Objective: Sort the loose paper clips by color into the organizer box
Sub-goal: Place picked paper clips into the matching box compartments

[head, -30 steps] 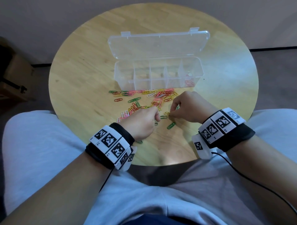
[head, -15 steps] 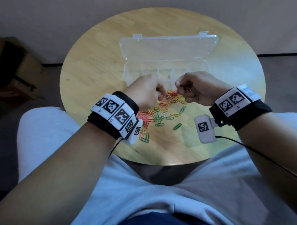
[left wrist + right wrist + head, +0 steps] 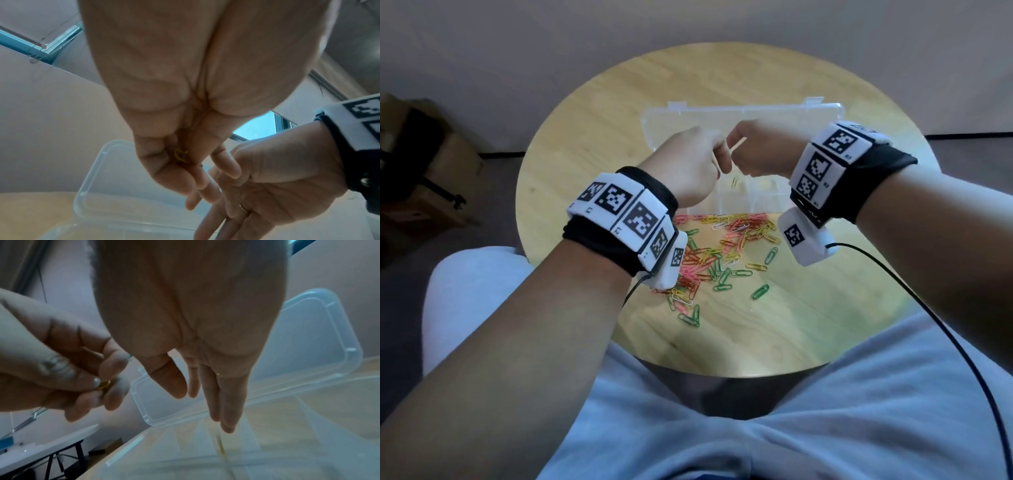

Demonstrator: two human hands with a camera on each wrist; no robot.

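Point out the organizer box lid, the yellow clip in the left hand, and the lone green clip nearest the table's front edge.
organizer box lid (image 3: pixel 320 331), right wrist view, flat panel.
yellow clip (image 3: pixel 104 384), right wrist view, loop between left fingertips.
green clip (image 3: pixel 760 292), head view, its middle.

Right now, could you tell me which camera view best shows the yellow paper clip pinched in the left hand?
The right wrist view: the yellow clip sits unobstructed between the left hand's fingertips. The left wrist view shows only a shadowed yellow glint behind the curled fingers. In the head view it cannot be made out.
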